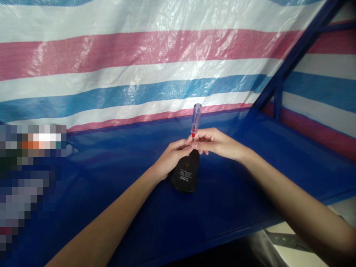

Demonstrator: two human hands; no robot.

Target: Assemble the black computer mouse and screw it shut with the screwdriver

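Observation:
A black device [185, 174] with small white print lies on the blue surface, its wide end toward me. My left hand [174, 155] is closed around its far left side, the fingertips at the far end. Upright over that far end stands a screwdriver [196, 116] with a clear purple handle and a red collar. My right hand [210, 141] pinches the screwdriver's shaft just below the collar, thumb and index finger together, touching the left fingertips. The screwdriver's tip is hidden by the fingers.
The blue-covered table [222, 193] spreads around the hands. Behind it hangs a striped plastic sheet [139, 52] in red, white and blue. A dark blue frame bar [294, 55] slants at the right. The left edge is pixelated.

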